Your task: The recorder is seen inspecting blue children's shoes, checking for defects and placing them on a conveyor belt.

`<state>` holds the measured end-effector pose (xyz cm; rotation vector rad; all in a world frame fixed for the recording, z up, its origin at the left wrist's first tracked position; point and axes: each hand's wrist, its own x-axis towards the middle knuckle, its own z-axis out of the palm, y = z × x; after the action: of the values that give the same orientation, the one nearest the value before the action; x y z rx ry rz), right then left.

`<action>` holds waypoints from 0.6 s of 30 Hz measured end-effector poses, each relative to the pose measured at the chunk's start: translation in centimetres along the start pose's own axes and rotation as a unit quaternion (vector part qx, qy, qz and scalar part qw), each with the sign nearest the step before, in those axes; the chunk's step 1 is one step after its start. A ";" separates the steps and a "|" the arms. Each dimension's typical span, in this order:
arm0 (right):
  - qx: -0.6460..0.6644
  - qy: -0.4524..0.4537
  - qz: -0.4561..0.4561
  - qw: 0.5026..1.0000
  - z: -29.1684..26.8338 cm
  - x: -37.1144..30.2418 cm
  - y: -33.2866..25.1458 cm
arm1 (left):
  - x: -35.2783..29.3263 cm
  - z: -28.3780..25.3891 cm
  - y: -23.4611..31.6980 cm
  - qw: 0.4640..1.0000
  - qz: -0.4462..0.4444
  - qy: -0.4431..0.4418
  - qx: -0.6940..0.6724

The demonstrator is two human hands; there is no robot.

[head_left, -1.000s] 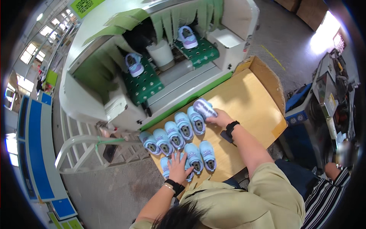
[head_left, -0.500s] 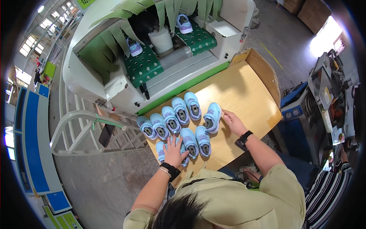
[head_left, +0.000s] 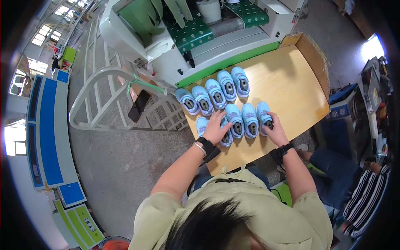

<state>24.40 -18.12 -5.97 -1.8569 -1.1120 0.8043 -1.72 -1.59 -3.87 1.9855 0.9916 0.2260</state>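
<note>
Light blue children's sneakers with lilac trim stand in two rows on a wooden tabletop [head_left: 287, 79]. In the near row my right hand [head_left: 276, 131] grips the rear of the rightmost sneaker [head_left: 263, 111], fingers along its outer side. My left hand [head_left: 214, 128] lies over the left end of that row, fingers stretched forward and slightly apart. It partly covers a sneaker [head_left: 226, 139] and touches the ones about it. Beside it the leftmost near sneaker [head_left: 201, 125] is half hidden. Several more sneakers form the far row [head_left: 215, 92], toes pointing away from me.
Beyond the table stands a machine with a perforated green conveyor belt [head_left: 246, 13]. A cardboard wall [head_left: 312, 58] rises at the right edge. At the left are a white tubular rail [head_left: 89, 89] and a dark phone-like panel [head_left: 139, 106]. Someone in striped clothing [head_left: 364, 200] is at the right.
My right hand has brought the tilted sneaker left and nearer, upright into the near row's right end. My left hand stays over that row's left end. The view has shifted.
</note>
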 end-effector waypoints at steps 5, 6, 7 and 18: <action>0.284 0.132 0.104 0.944 3.1 -4.9 1.2 | -0.3 -1.5 0.0 0.985 -0.005 -0.035 -0.168; 0.202 0.160 0.134 0.957 3.4 -6.2 1.8 | -0.7 -1.8 0.0 0.981 0.000 -0.061 -0.183; 0.113 0.193 0.181 0.958 3.7 -8.0 2.6 | -1.4 -2.0 -0.1 0.980 0.010 -0.077 -0.184; -0.039 0.210 0.441 0.872 11.5 -34.9 3.3 | -3.8 -1.3 -2.7 0.894 0.255 -0.087 0.359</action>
<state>1.94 -47.01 -10.39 -2.4679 0.0354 0.7646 -6.44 -2.68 -4.39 2.8731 0.4295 -0.0572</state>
